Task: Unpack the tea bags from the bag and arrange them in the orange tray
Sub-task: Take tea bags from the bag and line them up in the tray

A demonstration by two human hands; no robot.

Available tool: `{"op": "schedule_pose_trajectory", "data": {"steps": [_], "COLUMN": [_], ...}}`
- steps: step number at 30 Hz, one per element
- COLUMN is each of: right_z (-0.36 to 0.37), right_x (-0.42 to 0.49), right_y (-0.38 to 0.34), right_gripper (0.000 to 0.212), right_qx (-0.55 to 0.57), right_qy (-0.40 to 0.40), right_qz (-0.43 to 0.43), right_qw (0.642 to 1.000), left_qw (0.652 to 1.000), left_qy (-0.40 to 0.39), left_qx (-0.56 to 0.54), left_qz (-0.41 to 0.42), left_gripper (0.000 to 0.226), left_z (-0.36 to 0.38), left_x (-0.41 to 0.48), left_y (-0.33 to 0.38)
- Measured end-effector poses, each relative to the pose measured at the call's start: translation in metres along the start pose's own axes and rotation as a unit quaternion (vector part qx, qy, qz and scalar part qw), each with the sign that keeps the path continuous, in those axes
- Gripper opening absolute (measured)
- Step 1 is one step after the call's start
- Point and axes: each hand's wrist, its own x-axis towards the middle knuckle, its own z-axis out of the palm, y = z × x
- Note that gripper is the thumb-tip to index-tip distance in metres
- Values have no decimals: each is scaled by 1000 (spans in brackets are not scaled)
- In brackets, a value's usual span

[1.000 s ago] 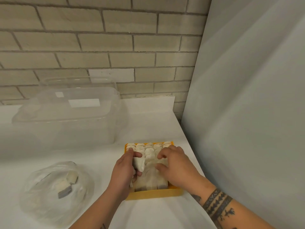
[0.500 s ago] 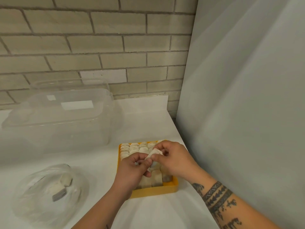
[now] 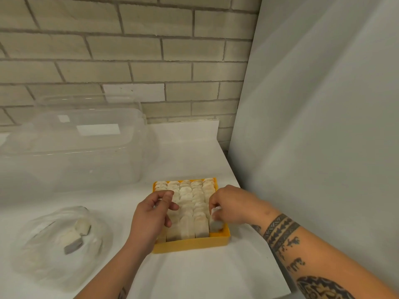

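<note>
On the white counter (image 3: 205, 277) by the brick wall (image 3: 129, 50), your right hand (image 3: 234, 208) pinches a tea bag (image 3: 216, 225) in the orange tray (image 3: 190, 244); your left hand (image 3: 151, 214) is loosely curled, empty.

Bag (image 3: 62, 240) left of tray (image 3: 190, 244)

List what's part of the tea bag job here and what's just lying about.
In the job: orange tray; rows of tea bags in it; single tea bag pinched by the right hand; left hand over the tray; clear plastic bag holding a few tea bags.
Lying about: clear lidded container; grey panel.
</note>
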Motion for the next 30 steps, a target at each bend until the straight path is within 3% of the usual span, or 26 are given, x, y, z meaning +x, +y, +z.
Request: {"op": "schedule_pose_trajectory", "data": {"steps": [3,9,14,17,22,30], "right_z": [9,28,38,41,48,46], "right_x": [1,5,6,3,4,5], "right_y": [-6,-8,-6,-8,-12,-14], "right_gripper": [13,26,42,36,29,29], "right_qx": [-59,-111,-131,-173,-232,-210], "right_qy": [-34,-24,67,109,85,87], "right_qz": [-8,8,12,3,24,35], "right_qw": [998,994,989,979,969,973], "left_qw": [1000,1000,999,999,998,996], "left_qy": [3,1,8,18,27,40], "left_qx": [-17,-29,-31,-41,-57,-72], "left_qz": [1,6,8,6,-10,-41], "left_gripper": [16,15,14,16,23,33], "left_z": [-1,-1,-1,-2,-3,-4], "left_x": [1,0,0,1,0,1], "left_y": [-3,-5,-6,-7,-5,-2]}}
